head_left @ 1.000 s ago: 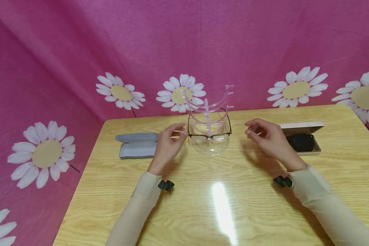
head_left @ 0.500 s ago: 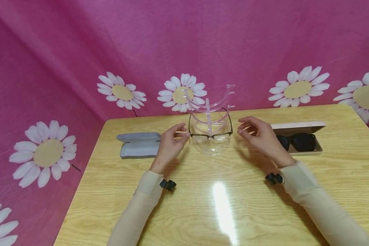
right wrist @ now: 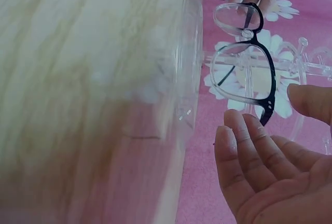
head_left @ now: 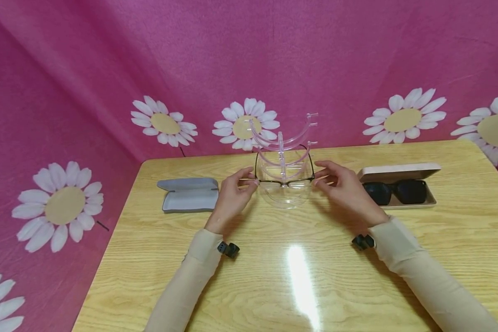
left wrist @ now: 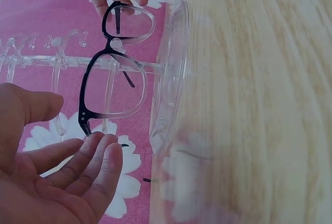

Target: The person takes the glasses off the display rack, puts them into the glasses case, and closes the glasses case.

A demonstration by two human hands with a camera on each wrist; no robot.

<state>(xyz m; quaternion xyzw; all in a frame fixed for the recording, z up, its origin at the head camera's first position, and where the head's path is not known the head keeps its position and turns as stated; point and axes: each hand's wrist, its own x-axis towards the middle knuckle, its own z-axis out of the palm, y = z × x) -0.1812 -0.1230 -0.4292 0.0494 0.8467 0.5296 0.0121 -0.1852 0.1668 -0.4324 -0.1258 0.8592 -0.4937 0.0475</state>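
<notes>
A pair of black-framed eyeglasses [head_left: 282,183] with clear lower rims rests on a transparent display stand [head_left: 281,159], on its lowest holder. At the left hinge is my left hand [head_left: 232,196], its thumb apart from the fingers. In the left wrist view its fingertips [left wrist: 110,149] lie close to the temple; whether they touch I cannot tell. My right hand [head_left: 344,189] is at the other hinge, thumb and fingers likewise apart. Its fingertips [right wrist: 233,123] come near the right temple in the right wrist view, contact unclear.
A grey glasses case [head_left: 191,199] lies with its lid up on the left of the wooden table [head_left: 265,286]. On the right, another case [head_left: 431,199] with its lid up holds black sunglasses [head_left: 411,191]. A pink flowered cloth [head_left: 336,60] hangs behind the table.
My right hand has moved left to the right side of the eyeglasses, uncovering more of the sunglasses. My left hand has hardly moved. The eyeglasses stay on the stand.
</notes>
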